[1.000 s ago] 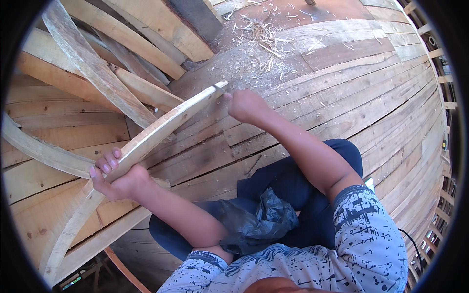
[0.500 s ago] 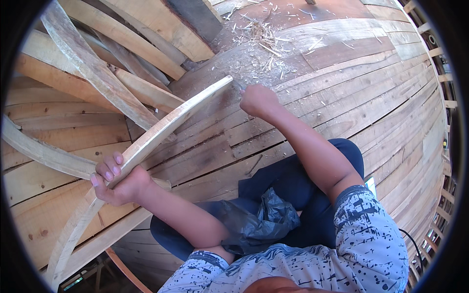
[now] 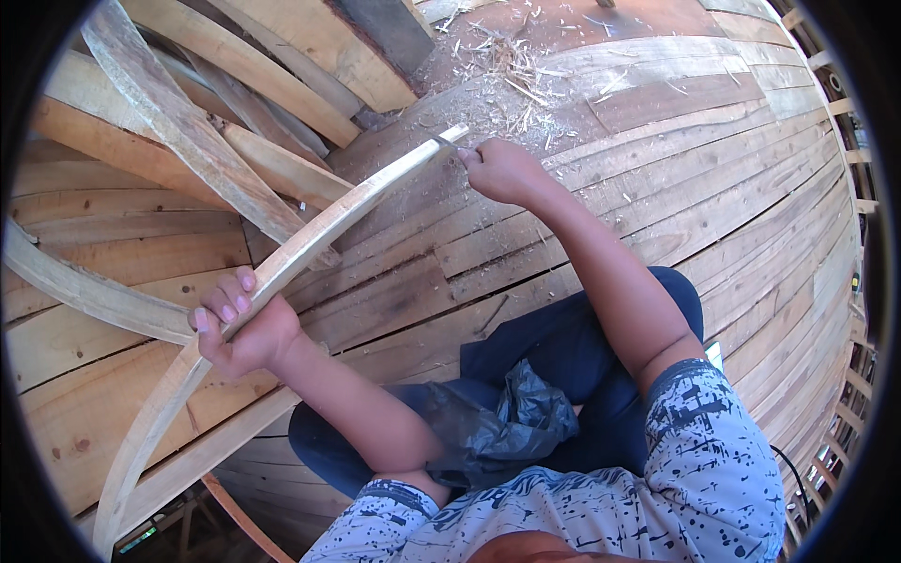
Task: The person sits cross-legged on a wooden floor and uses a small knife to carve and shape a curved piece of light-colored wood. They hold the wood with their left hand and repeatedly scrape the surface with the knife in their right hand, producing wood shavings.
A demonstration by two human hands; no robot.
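Note:
A long curved wooden strip (image 3: 310, 239) runs from the lower left up toward the middle top. My left hand (image 3: 239, 324) grips it around its middle. My right hand (image 3: 502, 171) is closed near the strip's upper end, holding a small thin tool whose tip touches the strip; the tool is mostly hidden in the fist. I sit on a curved floor of wooden planks (image 3: 657, 141), with dark blue trousers (image 3: 582, 366) and a crumpled dark plastic bag (image 3: 511, 422) in my lap.
Wood shavings (image 3: 516, 66) lie scattered on the planks beyond my right hand. Several thick curved timbers (image 3: 188, 131) and boards are stacked at the upper left. A slatted rail (image 3: 849, 188) runs along the right rim.
My right hand moved up along the strip toward its upper end, after drawing back a little. My left hand keeps its grip and the strip has barely shifted.

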